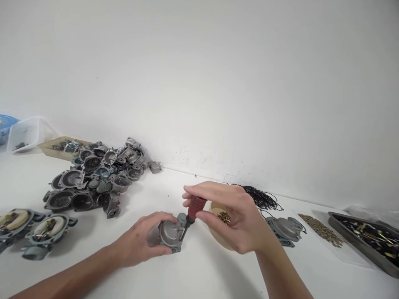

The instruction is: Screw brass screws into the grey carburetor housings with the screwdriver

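My left hand [145, 238] is wrapped round a grey metal carburetor [170, 233], holding it low over the white table. In my right hand [232, 214] is a red-handled screwdriver [196, 207], gripped between the thumb and fingers. Its shaft slants down to the right edge of the carburetor's bowl, and the tip is too small to make out. Behind my right hand stands a round cream container [218, 237] with small brass screws [224, 217] in it, partly hidden by the hand.
Grey float bowls [93, 178] are heaped at the left, near two opened carburetors [50, 230]. Black rubber rings [260, 197] lie by the wall. Another carburetor [285, 228], loose brass screws [321, 229] and a dark parts tray [364, 241] are at the right.
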Action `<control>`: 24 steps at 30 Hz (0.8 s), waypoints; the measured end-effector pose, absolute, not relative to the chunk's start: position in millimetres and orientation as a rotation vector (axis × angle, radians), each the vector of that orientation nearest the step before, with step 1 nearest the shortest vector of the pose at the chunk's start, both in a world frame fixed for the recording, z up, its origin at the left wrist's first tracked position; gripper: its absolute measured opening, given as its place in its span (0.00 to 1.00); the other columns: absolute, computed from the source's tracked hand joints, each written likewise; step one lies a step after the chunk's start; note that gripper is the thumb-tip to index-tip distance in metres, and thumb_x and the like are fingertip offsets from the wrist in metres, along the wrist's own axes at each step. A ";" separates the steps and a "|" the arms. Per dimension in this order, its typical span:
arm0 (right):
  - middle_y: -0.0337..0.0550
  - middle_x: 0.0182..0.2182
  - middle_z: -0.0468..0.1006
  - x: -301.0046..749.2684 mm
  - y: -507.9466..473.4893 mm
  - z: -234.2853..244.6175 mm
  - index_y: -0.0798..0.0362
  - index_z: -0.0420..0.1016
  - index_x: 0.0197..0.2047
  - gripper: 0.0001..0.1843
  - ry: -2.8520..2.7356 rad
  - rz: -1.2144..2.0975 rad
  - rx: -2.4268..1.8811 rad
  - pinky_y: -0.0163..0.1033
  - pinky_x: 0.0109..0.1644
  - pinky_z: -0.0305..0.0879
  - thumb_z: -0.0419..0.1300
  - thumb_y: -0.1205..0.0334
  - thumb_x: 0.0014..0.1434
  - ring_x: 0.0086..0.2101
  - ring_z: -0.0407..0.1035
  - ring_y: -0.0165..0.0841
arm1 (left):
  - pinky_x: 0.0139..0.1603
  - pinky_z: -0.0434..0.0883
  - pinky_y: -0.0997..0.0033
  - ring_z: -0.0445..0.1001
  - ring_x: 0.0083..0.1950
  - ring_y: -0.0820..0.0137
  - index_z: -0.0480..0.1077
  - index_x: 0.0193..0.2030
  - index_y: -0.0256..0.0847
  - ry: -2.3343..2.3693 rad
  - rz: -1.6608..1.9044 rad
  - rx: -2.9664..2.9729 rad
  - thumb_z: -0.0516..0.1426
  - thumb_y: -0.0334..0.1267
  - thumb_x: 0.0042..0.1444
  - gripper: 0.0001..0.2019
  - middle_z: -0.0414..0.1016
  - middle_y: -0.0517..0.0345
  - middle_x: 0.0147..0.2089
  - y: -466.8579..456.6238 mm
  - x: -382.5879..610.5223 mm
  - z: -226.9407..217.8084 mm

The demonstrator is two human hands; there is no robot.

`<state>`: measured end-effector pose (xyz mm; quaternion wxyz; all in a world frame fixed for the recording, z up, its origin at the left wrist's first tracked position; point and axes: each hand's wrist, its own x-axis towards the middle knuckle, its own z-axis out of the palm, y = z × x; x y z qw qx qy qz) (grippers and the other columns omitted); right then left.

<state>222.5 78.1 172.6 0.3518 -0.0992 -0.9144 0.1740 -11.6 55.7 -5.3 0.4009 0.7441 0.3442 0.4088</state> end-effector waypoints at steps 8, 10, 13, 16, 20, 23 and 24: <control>0.44 0.43 0.84 223.5 77.9 174.9 0.46 0.75 0.70 0.27 -2.349 0.428 -0.258 0.46 0.49 0.81 0.62 0.72 0.70 0.41 0.81 0.34 | 0.68 0.70 0.54 0.78 0.63 0.53 0.72 0.64 0.52 0.891 1.017 1.867 0.71 0.41 0.59 0.27 0.80 0.55 0.64 56.1 -10.4 -6.4; 0.41 0.40 0.83 224.1 78.3 175.0 0.43 0.79 0.65 0.24 -2.325 0.382 -0.314 0.41 0.42 0.81 0.67 0.70 0.68 0.38 0.80 0.31 | 0.68 0.70 0.53 0.78 0.63 0.54 0.72 0.63 0.53 0.881 1.020 1.863 0.72 0.40 0.58 0.27 0.81 0.56 0.64 56.4 -10.1 -5.5; 0.41 0.40 0.81 224.0 78.1 175.7 0.43 0.81 0.63 0.23 -2.328 0.345 -0.356 0.41 0.40 0.81 0.71 0.66 0.66 0.36 0.79 0.31 | 0.67 0.71 0.55 0.79 0.61 0.55 0.72 0.63 0.52 0.852 1.035 1.867 0.71 0.39 0.59 0.26 0.82 0.56 0.62 56.6 -10.3 -3.8; 0.44 0.40 0.85 222.8 77.7 176.5 0.46 0.74 0.70 0.26 -2.376 0.426 -0.265 0.51 0.51 0.82 0.60 0.70 0.71 0.41 0.81 0.36 | 0.67 0.71 0.54 0.79 0.61 0.54 0.72 0.62 0.51 0.844 1.037 1.864 0.71 0.39 0.59 0.26 0.81 0.54 0.63 56.7 -11.4 -2.2; 0.41 0.38 0.84 220.6 78.0 175.8 0.43 0.80 0.63 0.23 -2.329 0.336 -0.325 0.40 0.40 0.81 0.70 0.68 0.67 0.35 0.80 0.32 | 0.63 0.76 0.53 0.81 0.58 0.56 0.71 0.64 0.48 0.752 0.973 1.741 0.70 0.40 0.61 0.26 0.82 0.52 0.60 57.6 -14.2 -0.4; 0.43 0.40 0.85 219.9 77.2 175.9 0.44 0.78 0.66 0.25 -2.344 0.366 -0.304 0.43 0.43 0.82 0.68 0.66 0.68 0.36 0.81 0.33 | 0.61 0.78 0.54 0.81 0.54 0.59 0.71 0.64 0.47 0.721 0.964 1.705 0.69 0.39 0.62 0.25 0.82 0.53 0.58 58.7 -16.0 0.8; 0.44 0.42 0.85 219.9 76.8 176.3 0.44 0.75 0.69 0.26 -2.355 0.398 -0.293 0.46 0.46 0.83 0.64 0.68 0.70 0.38 0.81 0.34 | 0.61 0.78 0.54 0.81 0.53 0.59 0.71 0.64 0.47 0.730 0.968 1.718 0.69 0.39 0.62 0.25 0.82 0.53 0.57 58.9 -16.3 1.2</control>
